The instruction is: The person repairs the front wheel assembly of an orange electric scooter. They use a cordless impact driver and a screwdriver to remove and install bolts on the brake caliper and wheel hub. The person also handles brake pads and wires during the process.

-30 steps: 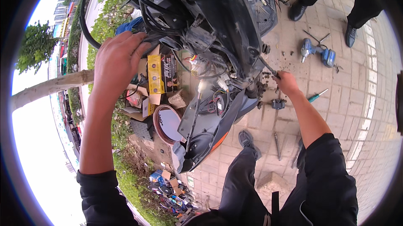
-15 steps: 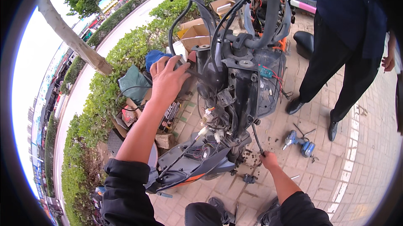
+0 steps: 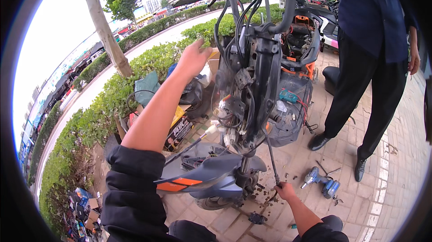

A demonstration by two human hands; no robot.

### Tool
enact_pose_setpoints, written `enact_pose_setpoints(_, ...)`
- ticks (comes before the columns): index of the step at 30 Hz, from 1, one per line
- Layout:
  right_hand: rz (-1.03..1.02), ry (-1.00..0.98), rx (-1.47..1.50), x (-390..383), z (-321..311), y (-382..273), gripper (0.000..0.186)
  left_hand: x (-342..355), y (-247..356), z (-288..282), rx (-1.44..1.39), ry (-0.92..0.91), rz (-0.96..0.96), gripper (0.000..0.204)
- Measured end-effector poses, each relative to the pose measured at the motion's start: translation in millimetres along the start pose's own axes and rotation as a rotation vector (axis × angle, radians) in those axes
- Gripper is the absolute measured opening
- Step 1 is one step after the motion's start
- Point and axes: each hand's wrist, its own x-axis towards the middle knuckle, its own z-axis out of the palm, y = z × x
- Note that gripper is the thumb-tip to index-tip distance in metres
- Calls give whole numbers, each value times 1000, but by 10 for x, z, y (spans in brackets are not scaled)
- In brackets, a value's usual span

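Observation:
A stripped scooter front (image 3: pixel 258 93) stands before me, with its frame column, loose wires and handlebar exposed. My left hand (image 3: pixel 196 56) is raised left of the column; its visible fingers are stretched out and apart, with nothing seen in them. My right hand (image 3: pixel 286 191) is low on the right, closed around the lower end of a black cable (image 3: pixel 272 159) that runs up to the column's foot. White wire connectors (image 3: pixel 211 129) hang at the middle. Below them is a grey front fender with orange stripes (image 3: pixel 180 182), above the wheel (image 3: pixel 216 202).
A blue cordless power tool (image 3: pixel 320 182) lies on the paving at right. Close behind it stands a person in dark trousers (image 3: pixel 366 84). A teal meter (image 3: pixel 288 96) rests on the scooter's footboard (image 3: pixel 288 127). Boxes and bags (image 3: pixel 146 87) sit by the hedge (image 3: pixel 90 127) at left.
My view has tilted up and the scooter front has turned. My left hand has come away from the dark part it was touching. My right hand still grips the cable.

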Motion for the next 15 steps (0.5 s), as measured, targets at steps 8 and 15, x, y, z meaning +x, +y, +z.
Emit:
enact_pose_setpoints(8,-88,-29,24,-49,185,48,37,-144,262,111,-398,-238,-261,54)
enact_pose_setpoints(15,161,41,304,-231,305,-207,37,-29,291,113,-178,-205,-297,56)
